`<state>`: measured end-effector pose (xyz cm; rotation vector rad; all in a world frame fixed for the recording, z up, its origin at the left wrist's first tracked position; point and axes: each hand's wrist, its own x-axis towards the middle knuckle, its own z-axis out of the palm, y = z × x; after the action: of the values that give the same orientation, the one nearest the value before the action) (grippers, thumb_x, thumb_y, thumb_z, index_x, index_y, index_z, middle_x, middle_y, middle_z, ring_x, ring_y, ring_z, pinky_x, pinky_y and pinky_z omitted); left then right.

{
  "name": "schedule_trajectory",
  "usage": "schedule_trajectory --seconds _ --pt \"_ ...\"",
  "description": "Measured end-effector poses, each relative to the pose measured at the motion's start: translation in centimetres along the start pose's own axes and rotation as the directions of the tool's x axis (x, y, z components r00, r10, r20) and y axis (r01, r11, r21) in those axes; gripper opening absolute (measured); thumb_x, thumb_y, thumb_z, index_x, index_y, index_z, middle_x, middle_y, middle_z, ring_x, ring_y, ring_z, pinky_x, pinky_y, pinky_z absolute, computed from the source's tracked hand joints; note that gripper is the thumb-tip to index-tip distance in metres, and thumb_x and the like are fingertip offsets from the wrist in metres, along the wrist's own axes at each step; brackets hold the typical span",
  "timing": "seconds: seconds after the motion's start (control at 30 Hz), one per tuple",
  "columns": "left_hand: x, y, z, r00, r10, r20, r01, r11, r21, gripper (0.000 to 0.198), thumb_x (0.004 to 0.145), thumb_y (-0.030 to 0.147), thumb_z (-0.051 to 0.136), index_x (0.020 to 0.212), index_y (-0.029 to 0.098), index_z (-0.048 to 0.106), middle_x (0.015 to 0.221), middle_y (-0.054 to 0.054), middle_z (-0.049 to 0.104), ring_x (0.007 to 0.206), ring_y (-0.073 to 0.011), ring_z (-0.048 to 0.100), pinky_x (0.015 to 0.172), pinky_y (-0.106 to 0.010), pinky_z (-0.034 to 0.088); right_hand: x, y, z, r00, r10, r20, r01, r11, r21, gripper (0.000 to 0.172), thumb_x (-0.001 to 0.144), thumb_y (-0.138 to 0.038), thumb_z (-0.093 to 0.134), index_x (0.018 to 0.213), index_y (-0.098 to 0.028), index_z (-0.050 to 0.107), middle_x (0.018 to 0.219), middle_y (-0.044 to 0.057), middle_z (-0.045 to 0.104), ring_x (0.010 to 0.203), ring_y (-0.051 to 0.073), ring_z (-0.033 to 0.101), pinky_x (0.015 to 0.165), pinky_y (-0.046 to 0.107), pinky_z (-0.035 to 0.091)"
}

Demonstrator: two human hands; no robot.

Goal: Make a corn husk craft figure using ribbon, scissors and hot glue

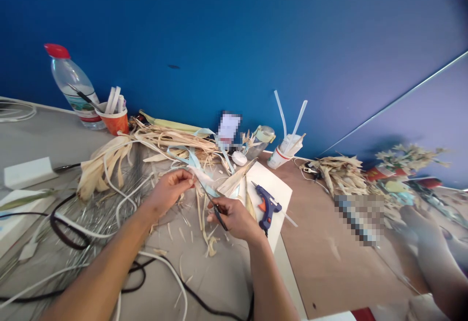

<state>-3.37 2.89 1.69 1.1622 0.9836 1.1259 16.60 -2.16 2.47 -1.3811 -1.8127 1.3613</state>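
Observation:
My left hand [171, 190] is pinched closed, thumb against fingers. Whatever lies between its fingertips is too small to make out. Beside it, my right hand [236, 216] is closed around a slim dark tool [218, 215], whose long narrow tip points up and left toward the left fingertips. I cannot tell whether it is scissors or tweezers. Thin pale husk strips [202, 213] hang or lie just below the tool. A broad dried corn husk [236, 178] lies behind the right hand. To its right, a blue glue gun [268, 207] with an orange trigger rests on a white board [283, 189].
A dried husk pile [171, 140] and metal wires [109, 218] spread leftward. White cable [171, 267] loops in front. A red-capped bottle [75, 82], orange cup [116, 122], clear jar [258, 145] and cup with glue sticks [281, 156] stand along the blue wall. Another person's arm [431, 248] is at right.

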Motion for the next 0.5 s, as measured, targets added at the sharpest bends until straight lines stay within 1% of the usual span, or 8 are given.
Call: schedule_trajectory --seconds 0.1,0.13,0.3,0.5 --pt "-0.10 0.02 0.09 0.998 -0.032 0.052 0.034 0.998 -0.045 0.017 0.069 0.033 0.067 0.066 0.018 0.059 0.071 -0.001 0.063 0.072 -0.0169 0.060 0.074 -0.031 0.048 -0.05 -0.24 -0.04 1.000 -0.005 0.017 0.005 1.000 0.003 0.017 0.073 -0.033 0.065 0.079 -0.017 0.061 0.060 -0.005 0.040 0.055 0.009 0.031 0.050 0.022 0.026" --pt "-0.13 0.03 0.09 0.997 -0.033 0.063 0.035 0.999 -0.037 0.017 0.070 0.033 0.066 0.066 0.018 0.059 0.070 -0.001 0.063 0.072 -0.0169 0.060 0.074 -0.031 0.048 -0.07 -0.32 -0.06 1.000 -0.003 0.018 0.002 1.000 0.004 0.017 0.072 -0.032 0.065 0.080 -0.017 0.061 0.060 -0.005 0.039 0.054 0.009 0.031 0.050 0.022 0.026" --pt "-0.29 0.29 0.16 0.998 0.029 0.062 -0.039 0.985 0.166 0.014 0.070 0.031 0.063 0.064 0.019 0.059 0.062 0.001 0.059 0.062 -0.0153 0.056 0.063 -0.027 0.046 -0.14 -0.56 -0.07 0.999 0.033 0.024 -0.034 0.998 0.045 0.020 0.072 -0.036 0.065 0.077 -0.017 0.060 0.058 -0.006 0.037 0.053 0.008 0.030 0.049 0.022 0.024" --pt "-0.31 0.46 0.22 0.990 0.078 0.114 -0.103 0.967 0.232 0.013 0.070 0.030 0.062 0.064 0.018 0.059 0.064 -0.001 0.060 0.065 -0.0157 0.055 0.064 -0.027 0.044 -0.03 -0.83 -0.03 0.998 0.048 0.051 -0.055 0.989 0.140 0.028 0.069 -0.039 0.068 0.082 -0.016 0.060 0.058 -0.006 0.038 0.052 0.008 0.030 0.049 0.022 0.024"
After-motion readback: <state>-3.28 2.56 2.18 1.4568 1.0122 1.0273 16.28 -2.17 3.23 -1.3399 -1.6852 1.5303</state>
